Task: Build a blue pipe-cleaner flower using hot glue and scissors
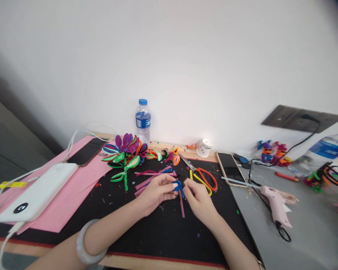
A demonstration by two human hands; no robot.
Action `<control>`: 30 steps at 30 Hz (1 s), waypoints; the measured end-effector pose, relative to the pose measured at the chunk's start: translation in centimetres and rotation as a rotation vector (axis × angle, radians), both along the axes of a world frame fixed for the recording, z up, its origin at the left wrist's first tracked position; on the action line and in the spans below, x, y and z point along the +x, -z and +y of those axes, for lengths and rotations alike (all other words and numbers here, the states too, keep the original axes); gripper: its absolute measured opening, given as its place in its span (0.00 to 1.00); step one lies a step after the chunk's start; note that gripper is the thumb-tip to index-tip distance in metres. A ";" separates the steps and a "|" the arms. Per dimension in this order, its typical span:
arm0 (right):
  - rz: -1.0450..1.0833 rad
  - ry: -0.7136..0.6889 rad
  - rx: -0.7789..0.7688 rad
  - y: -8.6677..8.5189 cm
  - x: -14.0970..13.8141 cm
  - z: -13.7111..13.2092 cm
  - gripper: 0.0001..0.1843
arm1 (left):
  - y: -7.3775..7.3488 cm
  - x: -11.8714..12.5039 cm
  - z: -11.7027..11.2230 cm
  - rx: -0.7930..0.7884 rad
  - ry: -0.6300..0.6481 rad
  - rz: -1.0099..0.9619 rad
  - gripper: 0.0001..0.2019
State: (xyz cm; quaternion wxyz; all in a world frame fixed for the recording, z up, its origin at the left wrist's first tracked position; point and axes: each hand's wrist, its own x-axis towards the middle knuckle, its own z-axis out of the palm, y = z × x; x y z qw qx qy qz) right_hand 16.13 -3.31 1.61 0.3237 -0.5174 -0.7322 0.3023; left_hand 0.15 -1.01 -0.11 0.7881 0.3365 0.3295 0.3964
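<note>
Over a black mat [163, 232], my left hand [156, 193] pinches a small blue pipe-cleaner loop [177, 185]. My right hand [198, 198] has its fingers closed on the same piece from the right side; pink stems [181, 204] hang down from it. Loose pink pipe cleaners [152, 176] lie just behind my left hand. A pale bangle [86, 243] sits on my left wrist.
Finished pipe-cleaner flowers [125, 153] and petals lie at the mat's back. Scissors [202, 174], a phone [231, 168], a pink glue gun [276, 204], a water bottle [143, 120], a white jar [204, 147], a power bank [38, 191] on pink paper, and a second bottle [323, 150] surround it.
</note>
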 end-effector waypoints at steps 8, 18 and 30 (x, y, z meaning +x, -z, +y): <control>0.029 -0.002 0.010 0.0 -0.1 0.0 0.15 | -0.1 0.0 0.0 -0.047 0.001 -0.041 0.11; 0.106 0.006 -0.015 0.3 -0.1 0.0 0.10 | 0.0 -0.1 0.2 -0.060 0.028 -0.080 0.09; 0.207 -0.015 -0.090 0.8 -0.3 0.0 0.04 | 0.3 0.0 0.1 -0.075 0.052 -0.103 0.09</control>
